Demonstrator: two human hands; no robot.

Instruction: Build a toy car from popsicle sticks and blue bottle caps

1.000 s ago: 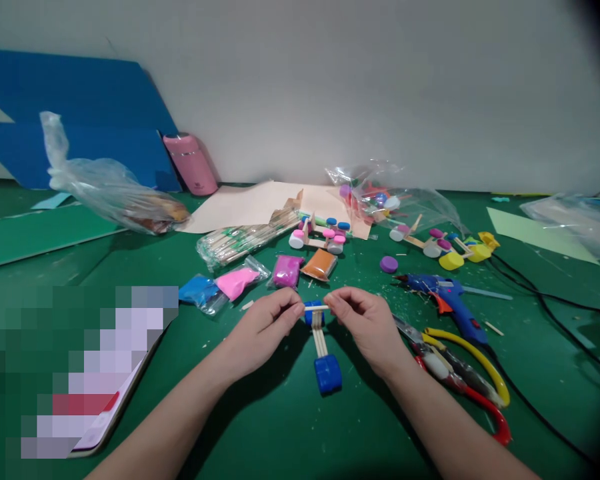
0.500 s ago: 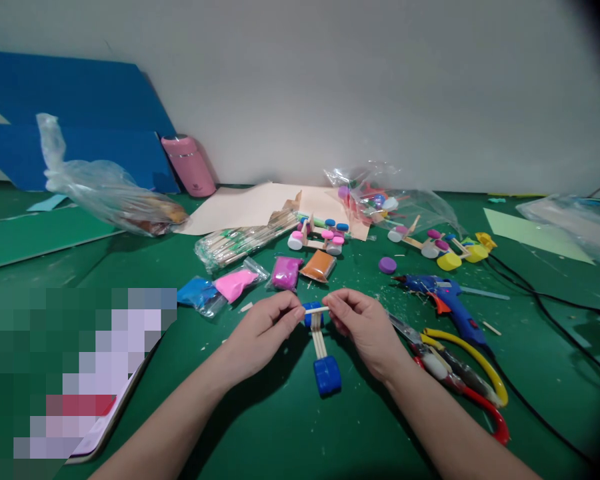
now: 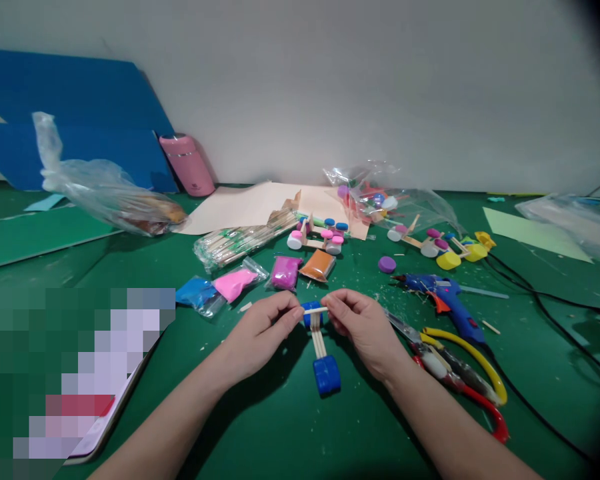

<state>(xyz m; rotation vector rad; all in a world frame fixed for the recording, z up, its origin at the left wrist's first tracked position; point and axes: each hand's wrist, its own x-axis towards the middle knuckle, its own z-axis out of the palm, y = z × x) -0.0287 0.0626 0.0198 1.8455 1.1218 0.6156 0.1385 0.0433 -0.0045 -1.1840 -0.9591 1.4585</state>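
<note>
A short wooden stick (image 3: pixel 315 311) is pinched at its left end by my left hand (image 3: pixel 265 330) and at its right end by my right hand (image 3: pixel 363 327). It lies crosswise over a small assembly of parallel wooden sticks (image 3: pixel 319 341) joined to blue bottle caps. One pair of blue caps (image 3: pixel 327 375) is at the near end. Another blue cap piece (image 3: pixel 311 319) is at the far end, partly behind the stick and between my fingertips. Whether the stick touches the assembly, I cannot tell.
To the right lie a blue glue gun (image 3: pixel 450 300) with its black cord (image 3: pixel 535 293), scissors (image 3: pixel 503 383) and a purple cap (image 3: pixel 387 265). Clay packets (image 3: pixel 286 272), bundled sticks (image 3: pixel 245 241) and small cap-wheeled models (image 3: pixel 316 237) sit beyond my hands. A partly pixelated device (image 3: pixel 105 417) is at left.
</note>
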